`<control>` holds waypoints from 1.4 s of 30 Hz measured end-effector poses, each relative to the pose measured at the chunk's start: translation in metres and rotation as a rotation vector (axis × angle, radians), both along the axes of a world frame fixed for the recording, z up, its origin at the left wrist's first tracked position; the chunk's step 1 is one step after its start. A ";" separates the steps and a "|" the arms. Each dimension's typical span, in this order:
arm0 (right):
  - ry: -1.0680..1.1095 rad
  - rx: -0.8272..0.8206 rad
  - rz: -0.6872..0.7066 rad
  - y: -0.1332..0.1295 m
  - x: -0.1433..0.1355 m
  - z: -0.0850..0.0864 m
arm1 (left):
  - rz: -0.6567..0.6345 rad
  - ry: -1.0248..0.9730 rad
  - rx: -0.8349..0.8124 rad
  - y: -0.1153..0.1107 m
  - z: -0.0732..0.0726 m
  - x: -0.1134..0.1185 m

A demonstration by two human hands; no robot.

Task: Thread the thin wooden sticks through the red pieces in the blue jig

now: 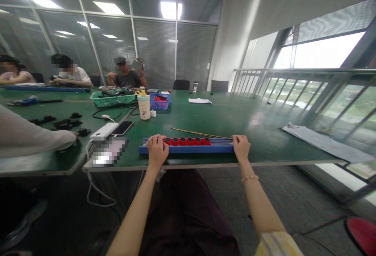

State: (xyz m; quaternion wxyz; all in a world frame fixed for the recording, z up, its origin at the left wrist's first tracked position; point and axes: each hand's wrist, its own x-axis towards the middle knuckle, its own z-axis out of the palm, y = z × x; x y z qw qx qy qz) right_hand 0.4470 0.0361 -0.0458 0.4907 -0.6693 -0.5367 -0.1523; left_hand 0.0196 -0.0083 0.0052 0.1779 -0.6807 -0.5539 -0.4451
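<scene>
A long blue channel-shaped rail (188, 150) lies along the front of the green table, with a row of several red blocks (189, 141) with dark tops seated in it. My left hand (158, 150) is closed over the rail near its left end, just left of the blocks. At the right end, my right hand (241, 147) has its fingers curled over the rail. Thin brass-coloured rods (202, 133) lie slantwise behind the rail, their right ends reaching my right fingertips; whether those fingers also pinch them is unclear.
Left of the rail are a phone (122, 128), a white power strip (104, 130) and black parts (69, 123). A co-worker's sleeve (29, 132) reaches in there. Behind stand a cup (143, 106), a green basket (113, 100) and a blue basket (160, 101). A clipboard (326, 142) lies right.
</scene>
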 end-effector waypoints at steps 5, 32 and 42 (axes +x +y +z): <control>0.026 -0.035 0.013 -0.002 -0.003 0.003 | 0.000 -0.001 -0.001 -0.001 0.000 -0.001; -0.211 -0.906 0.295 0.052 -0.040 0.083 | 0.007 0.008 0.003 0.001 -0.001 -0.003; -0.120 -0.986 0.047 0.058 -0.051 0.079 | -0.002 0.002 -0.001 0.000 0.000 -0.002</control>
